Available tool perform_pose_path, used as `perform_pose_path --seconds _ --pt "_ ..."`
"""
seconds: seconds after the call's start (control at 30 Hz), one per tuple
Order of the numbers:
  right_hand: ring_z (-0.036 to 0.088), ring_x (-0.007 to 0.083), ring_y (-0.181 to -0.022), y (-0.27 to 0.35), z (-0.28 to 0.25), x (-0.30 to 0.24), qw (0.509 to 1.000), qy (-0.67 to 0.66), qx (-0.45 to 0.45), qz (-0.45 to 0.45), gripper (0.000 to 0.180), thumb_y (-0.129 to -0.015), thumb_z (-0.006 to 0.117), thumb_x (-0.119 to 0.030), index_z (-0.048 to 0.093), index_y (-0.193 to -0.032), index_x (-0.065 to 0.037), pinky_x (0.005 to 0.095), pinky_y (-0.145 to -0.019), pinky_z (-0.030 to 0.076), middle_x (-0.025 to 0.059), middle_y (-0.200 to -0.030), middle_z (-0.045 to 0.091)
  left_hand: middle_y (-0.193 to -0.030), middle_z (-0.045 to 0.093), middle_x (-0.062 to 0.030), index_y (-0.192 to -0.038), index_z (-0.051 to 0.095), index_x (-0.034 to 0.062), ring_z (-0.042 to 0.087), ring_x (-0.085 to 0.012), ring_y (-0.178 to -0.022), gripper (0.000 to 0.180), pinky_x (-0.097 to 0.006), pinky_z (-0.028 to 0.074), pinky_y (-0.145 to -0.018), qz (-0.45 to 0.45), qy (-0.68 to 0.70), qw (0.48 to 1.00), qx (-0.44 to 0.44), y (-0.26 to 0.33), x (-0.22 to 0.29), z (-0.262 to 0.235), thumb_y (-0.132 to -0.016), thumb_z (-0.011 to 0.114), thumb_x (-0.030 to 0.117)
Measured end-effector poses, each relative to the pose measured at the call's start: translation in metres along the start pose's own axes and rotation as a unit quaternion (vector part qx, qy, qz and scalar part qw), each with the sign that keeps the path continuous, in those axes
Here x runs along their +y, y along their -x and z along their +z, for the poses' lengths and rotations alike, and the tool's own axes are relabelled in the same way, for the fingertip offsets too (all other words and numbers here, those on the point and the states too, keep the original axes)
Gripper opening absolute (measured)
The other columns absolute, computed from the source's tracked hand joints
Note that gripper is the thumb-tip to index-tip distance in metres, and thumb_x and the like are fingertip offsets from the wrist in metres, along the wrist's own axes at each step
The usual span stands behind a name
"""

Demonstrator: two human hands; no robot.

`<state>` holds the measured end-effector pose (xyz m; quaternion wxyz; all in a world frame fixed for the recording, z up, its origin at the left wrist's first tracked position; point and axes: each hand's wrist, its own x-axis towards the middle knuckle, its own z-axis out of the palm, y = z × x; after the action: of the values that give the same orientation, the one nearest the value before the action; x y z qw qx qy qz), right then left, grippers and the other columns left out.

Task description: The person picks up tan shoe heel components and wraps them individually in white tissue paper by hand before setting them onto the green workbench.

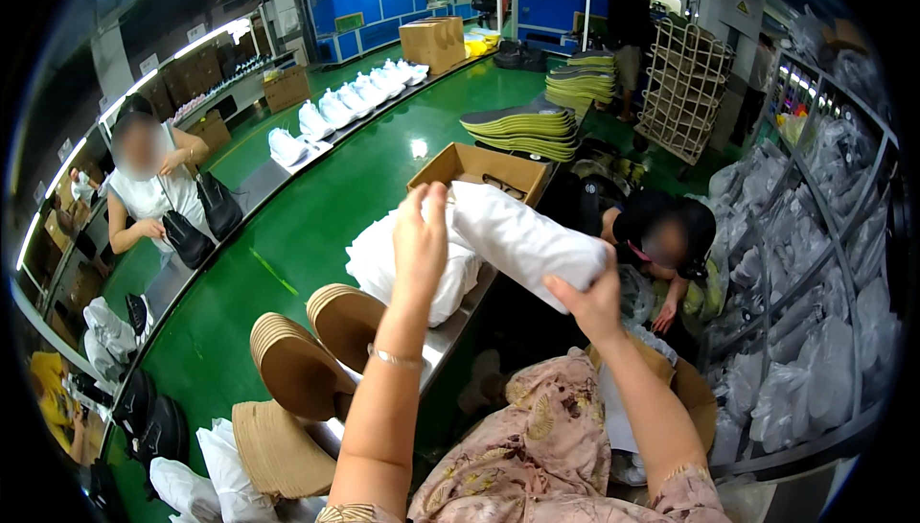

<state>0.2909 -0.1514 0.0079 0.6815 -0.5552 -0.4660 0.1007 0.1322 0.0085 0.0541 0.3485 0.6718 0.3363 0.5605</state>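
Right hand grip: my right hand point(592, 295) is pinched closed on the lower end of a white wrapped bundle point(525, 238), thumb over the top, fingers underneath.
Left hand grip: my left hand point(420, 240) is raised with the fingers straight up against the bundle's upper end; I cannot tell whether they are closed on the wrapping or only touching it.
Where the bundle is: in the air between my hands, tilted down toward the right, above the pile of white bundles point(402, 264) and just in front of the open cardboard box point(479, 170).
Risk, slipping: I judge the right pinch takes most of the weight; if the wrapping slides, the bundle could drop off the near edge of the metal bench point(450, 336) into the dark gap beside it.
Risk, knocking: my left forearm passes close over the stacks of tan insoles point(316, 346); a low swing could tip one over.
Risk, box: a careless push could shove the open cardboard box toward the bench's far edge.
Count, bundle in hand: one.
Count, my hands: two.
Count, tan insole stacks near my arm: three.
Count, open boxes by the pile: one.
Count, pile: too merged to number.
Count, white shoes on the far line point(350, 101): roughly eight, blurred.
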Motion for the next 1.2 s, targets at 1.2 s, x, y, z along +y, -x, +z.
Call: perform_pose_path --seconds 1.2 --pt "0.053 0.0348 -0.103 -0.063 0.084 0.048 0.98 0.196 -0.019 -0.042 0.05 -0.071 0.066 -0.006 0.046 -0.116 0.003 0.0388 -0.09 0.043 0.0214 -0.112 0.053 -0.13 0.045 -0.0245 -0.12 0.047 -0.0066 0.037 -0.0353 -0.127 0.042 -0.047 0.024 -0.107 0.16 -0.412 0.897 0.028 -0.012 -0.024 0.005 -0.09 0.049 0.022"
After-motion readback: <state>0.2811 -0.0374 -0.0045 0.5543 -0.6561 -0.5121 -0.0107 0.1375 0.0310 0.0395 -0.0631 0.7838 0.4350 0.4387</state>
